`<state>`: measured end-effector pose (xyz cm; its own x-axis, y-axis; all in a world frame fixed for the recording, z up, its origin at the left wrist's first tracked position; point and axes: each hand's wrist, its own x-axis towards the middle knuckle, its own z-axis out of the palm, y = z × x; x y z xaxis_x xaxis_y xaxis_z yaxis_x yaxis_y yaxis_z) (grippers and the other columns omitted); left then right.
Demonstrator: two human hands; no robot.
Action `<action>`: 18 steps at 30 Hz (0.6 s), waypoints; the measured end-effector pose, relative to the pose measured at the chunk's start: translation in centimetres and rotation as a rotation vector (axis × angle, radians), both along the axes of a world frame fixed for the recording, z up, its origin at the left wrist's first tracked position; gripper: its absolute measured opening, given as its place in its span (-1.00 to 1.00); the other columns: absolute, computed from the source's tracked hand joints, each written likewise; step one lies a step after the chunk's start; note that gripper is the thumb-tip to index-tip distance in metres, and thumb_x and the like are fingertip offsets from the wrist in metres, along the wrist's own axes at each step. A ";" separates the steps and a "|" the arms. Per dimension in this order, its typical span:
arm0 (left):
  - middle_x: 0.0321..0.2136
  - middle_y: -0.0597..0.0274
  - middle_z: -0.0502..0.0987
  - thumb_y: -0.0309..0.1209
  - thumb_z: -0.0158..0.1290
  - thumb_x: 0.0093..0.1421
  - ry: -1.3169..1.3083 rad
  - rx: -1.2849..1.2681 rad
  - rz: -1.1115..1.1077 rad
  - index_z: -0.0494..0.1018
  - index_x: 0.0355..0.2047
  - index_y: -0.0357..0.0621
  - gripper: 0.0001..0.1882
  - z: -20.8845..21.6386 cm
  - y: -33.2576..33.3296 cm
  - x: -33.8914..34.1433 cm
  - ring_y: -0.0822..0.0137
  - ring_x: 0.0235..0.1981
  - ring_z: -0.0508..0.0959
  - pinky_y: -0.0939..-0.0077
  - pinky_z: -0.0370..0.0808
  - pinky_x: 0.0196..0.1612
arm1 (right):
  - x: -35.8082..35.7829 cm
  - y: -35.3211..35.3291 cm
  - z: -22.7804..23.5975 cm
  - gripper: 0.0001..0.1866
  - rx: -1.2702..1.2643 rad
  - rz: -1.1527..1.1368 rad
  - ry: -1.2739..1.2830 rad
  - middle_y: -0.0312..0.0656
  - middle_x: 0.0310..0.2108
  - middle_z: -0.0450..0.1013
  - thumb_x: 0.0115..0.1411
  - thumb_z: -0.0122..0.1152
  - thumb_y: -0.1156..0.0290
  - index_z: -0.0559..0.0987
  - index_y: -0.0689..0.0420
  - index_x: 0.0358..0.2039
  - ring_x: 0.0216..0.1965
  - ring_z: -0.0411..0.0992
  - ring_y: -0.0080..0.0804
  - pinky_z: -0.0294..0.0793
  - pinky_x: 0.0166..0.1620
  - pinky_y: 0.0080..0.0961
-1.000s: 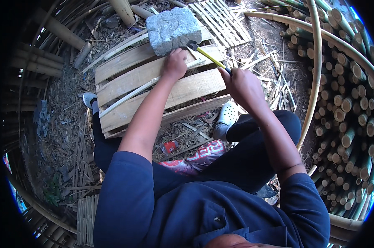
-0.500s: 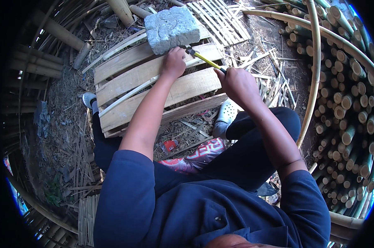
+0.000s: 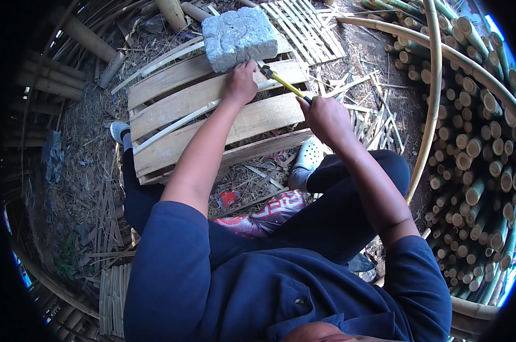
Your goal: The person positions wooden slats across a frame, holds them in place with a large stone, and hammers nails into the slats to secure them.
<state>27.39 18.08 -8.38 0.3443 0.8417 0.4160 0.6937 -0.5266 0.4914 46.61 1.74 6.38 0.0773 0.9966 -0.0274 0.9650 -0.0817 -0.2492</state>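
My right hand (image 3: 326,118) is wrapped round the dark grip of a hammer (image 3: 287,85) with a yellow shaft. Its dark head is just right of my left fingertips, over the slatted wooden board. My left hand (image 3: 242,84) has its fingers drawn together at the near edge of a rough grey stone block (image 3: 240,39); what they pinch is too small to make out. The block rests on the far part of the slatted wooden board (image 3: 172,114). A thin pale bamboo strip (image 3: 178,130) lies across the slats and passes by my left wrist.
A slatted bamboo panel (image 3: 306,28) lies beyond the board, with split strips (image 3: 378,108) scattered to its right. Stacked bamboo poles (image 3: 474,148) fill the right side behind a curved pole (image 3: 435,102). A red wrapper (image 3: 229,198) lies between my legs.
The hammer head has drawn back slightly from my left fingertips. My left hand stays by the stone block. The whole view has shifted a little.
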 end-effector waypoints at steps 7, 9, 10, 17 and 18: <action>-0.20 -0.11 0.57 -0.64 -0.09 0.11 -0.023 -0.122 0.055 0.38 -0.16 -0.12 -0.72 0.9 -0.3 0.3 -0.17 -0.06 0.55 -0.01 0.49 -0.01 | 0.0 0.2 0.3 -0.30 0.056 -0.015 0.056 0.20 -0.60 0.52 0.42 0.01 -0.12 0.62 0.30 -0.57 -0.50 0.56 0.20 0.53 -0.37 0.05; -0.22 -0.12 0.57 -0.64 -0.10 0.10 -0.037 -0.035 -0.005 0.37 -0.17 -0.13 -0.72 0.3 -0.2 0.2 -0.19 -0.08 0.54 0.00 0.48 -0.02 | 0.2 0.6 -0.2 -0.30 -0.087 -0.022 -0.035 0.19 -0.58 0.53 0.41 0.01 -0.13 0.62 0.30 -0.56 -0.48 0.56 0.20 0.54 -0.33 0.04; -0.24 -0.11 0.57 -0.64 -0.10 0.09 -0.060 -0.032 0.011 0.37 -0.17 -0.13 -0.72 0.2 -0.3 0.1 -0.19 -0.09 0.54 0.00 0.48 -0.02 | 0.0 0.5 0.4 -0.31 -0.084 -0.020 -0.035 0.19 -0.58 0.53 0.42 0.01 -0.12 0.62 0.29 -0.56 -0.46 0.56 0.21 0.54 -0.31 0.05; -0.25 -0.11 0.57 -0.68 -0.09 0.05 -0.083 -0.051 -0.019 0.38 -0.18 -0.14 -0.69 0.5 -0.4 0.3 -0.18 -0.08 0.54 0.01 0.48 -0.03 | 1.9 1.5 -2.1 -0.31 -0.078 -0.051 0.014 0.21 -0.56 0.54 0.40 0.03 -0.14 0.63 0.31 -0.52 -0.46 0.56 0.20 0.54 -0.29 0.00; -0.23 -0.12 0.58 -0.68 -0.08 0.04 -0.092 -0.076 -0.039 0.38 -0.17 -0.14 -0.67 0.5 -0.4 -0.1 -0.18 -0.07 0.54 0.02 0.48 -0.01 | 1.6 1.5 -2.2 -0.28 -0.048 -0.083 0.047 0.17 -0.60 0.53 0.39 0.04 -0.17 0.62 0.32 -0.52 -0.49 0.57 0.14 0.54 -0.33 -0.03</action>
